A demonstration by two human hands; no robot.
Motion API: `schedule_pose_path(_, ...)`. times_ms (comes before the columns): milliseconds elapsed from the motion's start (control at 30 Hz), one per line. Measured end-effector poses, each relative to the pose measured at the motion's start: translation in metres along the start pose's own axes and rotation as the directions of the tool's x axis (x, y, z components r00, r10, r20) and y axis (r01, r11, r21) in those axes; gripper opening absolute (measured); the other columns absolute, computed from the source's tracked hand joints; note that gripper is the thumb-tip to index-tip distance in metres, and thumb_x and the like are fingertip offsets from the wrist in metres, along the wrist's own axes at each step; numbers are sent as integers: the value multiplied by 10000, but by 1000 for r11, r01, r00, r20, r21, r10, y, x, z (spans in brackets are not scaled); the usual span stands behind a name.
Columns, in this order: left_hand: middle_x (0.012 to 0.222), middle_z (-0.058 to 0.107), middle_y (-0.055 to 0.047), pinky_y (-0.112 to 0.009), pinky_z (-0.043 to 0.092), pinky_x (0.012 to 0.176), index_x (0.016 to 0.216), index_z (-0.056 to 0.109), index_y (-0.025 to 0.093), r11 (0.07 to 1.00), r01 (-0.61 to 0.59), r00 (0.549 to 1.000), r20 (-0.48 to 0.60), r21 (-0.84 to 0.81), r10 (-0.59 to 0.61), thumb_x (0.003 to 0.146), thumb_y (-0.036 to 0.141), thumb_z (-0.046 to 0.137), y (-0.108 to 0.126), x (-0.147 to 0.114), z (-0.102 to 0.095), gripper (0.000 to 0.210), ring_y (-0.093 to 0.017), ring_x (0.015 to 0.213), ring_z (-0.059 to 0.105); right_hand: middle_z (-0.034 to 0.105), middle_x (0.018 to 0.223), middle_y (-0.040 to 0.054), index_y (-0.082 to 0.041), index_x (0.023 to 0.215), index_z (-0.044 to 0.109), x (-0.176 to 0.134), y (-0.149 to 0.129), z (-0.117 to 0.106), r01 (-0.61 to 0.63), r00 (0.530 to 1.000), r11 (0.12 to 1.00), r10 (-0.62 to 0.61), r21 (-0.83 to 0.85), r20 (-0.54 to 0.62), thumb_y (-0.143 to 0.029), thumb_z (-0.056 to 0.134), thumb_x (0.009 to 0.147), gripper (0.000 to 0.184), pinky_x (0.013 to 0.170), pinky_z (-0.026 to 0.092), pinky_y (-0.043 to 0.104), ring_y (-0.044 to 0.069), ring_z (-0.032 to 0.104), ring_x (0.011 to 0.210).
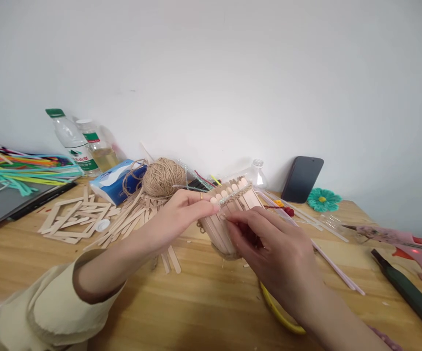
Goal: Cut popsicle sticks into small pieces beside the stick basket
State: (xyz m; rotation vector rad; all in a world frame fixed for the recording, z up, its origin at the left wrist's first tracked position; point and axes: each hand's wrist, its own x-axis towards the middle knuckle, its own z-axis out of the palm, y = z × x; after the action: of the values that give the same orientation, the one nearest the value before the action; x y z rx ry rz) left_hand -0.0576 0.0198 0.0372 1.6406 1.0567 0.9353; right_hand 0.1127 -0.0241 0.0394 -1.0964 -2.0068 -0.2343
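A cup made of upright wooden craft sticks is held tilted above the table, with twine round its base. A silvery tinsel strip and a twine braid run along its upper edge. My left hand grips the cup by its rim, the thumb pressed on the stick ends at the near side. My right hand is closed in a pinch against the cup's front, just below the tinsel. Whatever lies between those fingertips is too small to make out. The cup's right side is partly hidden behind my right hand.
Loose craft sticks, a twine ball and a tissue pack lie left. A phone leans on the wall. A pink glue gun, its light red, and dark-green-handled tool lie right; yellow ring below.
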Motion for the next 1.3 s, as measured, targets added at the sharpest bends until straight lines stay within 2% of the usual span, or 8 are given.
schedule_pose_path(100,701,619,-12,-326,438,785,641,624,164,992,29,995,97,-126,-17,743,318,575,8,0,0,191,-187,791,573,669,673,33,-158,795,651,1,2,-1,25,1000,999,-25,29,13,-129,482,845,179,480,428,219,111,558,522)
schedule_pose_path(167,661,600,1,-312,431,767,614,613,160,989,29,990,142,-148,-8,744,302,576,13,0,1,196,-174,750,562,663,663,28,-155,816,651,1,2,-2,52,998,999,-52,17,22,-135,490,847,166,463,418,220,109,545,511)
schedule_pose_path(400,627,609,-4,-307,448,732,556,586,160,993,13,990,139,-120,4,735,278,561,16,-1,1,215,-182,744,579,674,670,51,-125,853,656,0,2,-4,163,986,983,-160,-89,37,-154,477,890,185,541,477,244,138,621,570)
schedule_pose_path(567,621,614,-7,-296,456,693,569,591,158,993,46,984,176,-109,-27,721,254,559,18,-1,0,184,-184,734,584,672,677,45,-124,892,650,1,1,-7,183,983,978,-179,-101,48,-157,476,897,177,521,478,244,133,617,553)
schedule_pose_path(900,664,580,23,-251,400,703,689,631,144,978,30,967,255,-207,24,699,112,499,17,1,-1,136,-134,714,519,686,706,57,-123,885,656,1,3,-4,165,986,984,-164,-65,28,-127,491,879,165,574,499,254,147,637,596)
schedule_pose_path(1100,655,585,21,-244,392,714,670,649,142,968,58,964,265,-245,9,709,108,516,17,3,-1,143,-131,730,515,669,664,50,-111,870,674,2,4,-4,169,986,984,-168,-56,25,-106,493,864,181,501,461,260,150,611,537)
schedule_pose_path(1300,700,642,31,-226,404,746,796,707,171,966,71,952,305,-250,9,738,111,547,16,3,-1,180,-119,751,547,662,650,34,-105,859,684,0,6,-1,158,987,986,-158,-44,20,-94,523,841,163,489,426,254,136,584,525)
